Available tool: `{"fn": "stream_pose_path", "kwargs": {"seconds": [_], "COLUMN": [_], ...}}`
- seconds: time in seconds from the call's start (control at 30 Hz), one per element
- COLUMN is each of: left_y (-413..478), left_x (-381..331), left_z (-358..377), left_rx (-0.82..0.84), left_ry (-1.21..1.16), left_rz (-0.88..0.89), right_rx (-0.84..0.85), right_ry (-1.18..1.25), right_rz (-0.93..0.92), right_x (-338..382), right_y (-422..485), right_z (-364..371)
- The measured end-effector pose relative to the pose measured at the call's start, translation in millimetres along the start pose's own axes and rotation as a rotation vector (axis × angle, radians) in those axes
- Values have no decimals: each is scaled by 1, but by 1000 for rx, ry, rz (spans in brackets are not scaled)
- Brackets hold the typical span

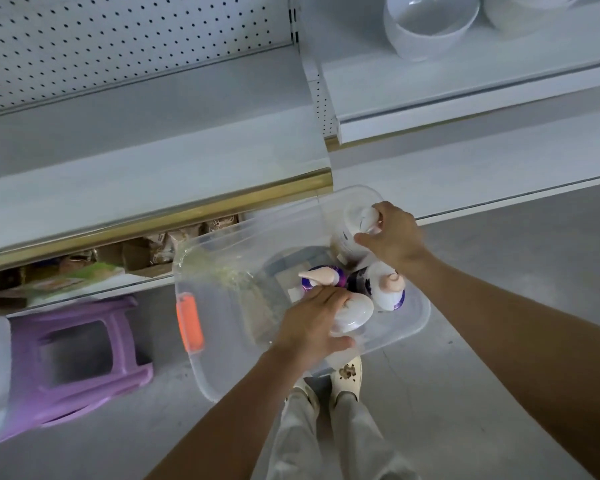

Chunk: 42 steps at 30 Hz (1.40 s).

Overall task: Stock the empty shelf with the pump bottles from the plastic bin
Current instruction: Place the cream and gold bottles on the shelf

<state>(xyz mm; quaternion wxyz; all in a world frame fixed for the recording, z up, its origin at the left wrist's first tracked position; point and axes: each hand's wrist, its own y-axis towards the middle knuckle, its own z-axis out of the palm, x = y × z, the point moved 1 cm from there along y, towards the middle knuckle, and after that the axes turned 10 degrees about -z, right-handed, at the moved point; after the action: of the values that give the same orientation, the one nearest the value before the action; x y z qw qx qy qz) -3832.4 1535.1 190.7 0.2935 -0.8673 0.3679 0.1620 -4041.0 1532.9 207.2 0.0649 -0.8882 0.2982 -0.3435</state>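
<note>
A clear plastic bin (222, 271) with an orange handle (189, 323) stands on the floor below the shelves. Several pump bottles stand inside it. My right hand (394, 235) grips the pump top of a white bottle (347, 233) at the bin's far corner. My left hand (312, 322) grips the white pump head of a bottle (355, 315) near the bin's front wall. Between them stand a purple-labelled bottle with a pink pump (321, 276) and a white-and-purple bottle (385, 289). The empty white shelf (146, 161) with a gold front strip lies above and left.
A purple plastic stool (77, 362) stands on the floor to the left. Packaged goods (174, 242) sit on the low shelf under the gold strip. White bowls (430, 22) rest on the upper right shelf (465, 84). My feet in pale clogs (347, 374) stand just behind the bin.
</note>
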Motion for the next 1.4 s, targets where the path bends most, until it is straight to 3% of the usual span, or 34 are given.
{"fn": "stream_pose_path", "kwargs": {"seconds": [0.2, 0.3, 0.47, 0.77, 0.97, 1.13, 1.23, 1.4], "left_y": [0, -2, -1, 4, -29, -63, -79, -115], "left_x": [5, 15, 26, 23, 29, 18, 9, -12], "left_z": [21, 22, 25, 24, -6, -51, -85, -148], "left_rx": [-141, -101, 20, 6, 9, -136, -234, -360], "left_ry": [-30, -79, -208, -245, -422, -660, -693, -714], "left_rz": [-1, 29, -81, -106, -170, -291, -401, -437], "right_rx": [-46, -4, 42, 23, 24, 7, 6, -66], "right_ry": [-177, -100, 65, 11, -14, 41, 76, 145], "right_rz": [-138, -97, 49, 71, -19, -141, -219, -352], "right_x": [2, 8, 15, 14, 24, 60, 89, 134], "right_y": [0, -2, 2, 8, -13, -42, -58, -85], "right_z": [17, 24, 25, 25, 2, -41, -68, -119]}}
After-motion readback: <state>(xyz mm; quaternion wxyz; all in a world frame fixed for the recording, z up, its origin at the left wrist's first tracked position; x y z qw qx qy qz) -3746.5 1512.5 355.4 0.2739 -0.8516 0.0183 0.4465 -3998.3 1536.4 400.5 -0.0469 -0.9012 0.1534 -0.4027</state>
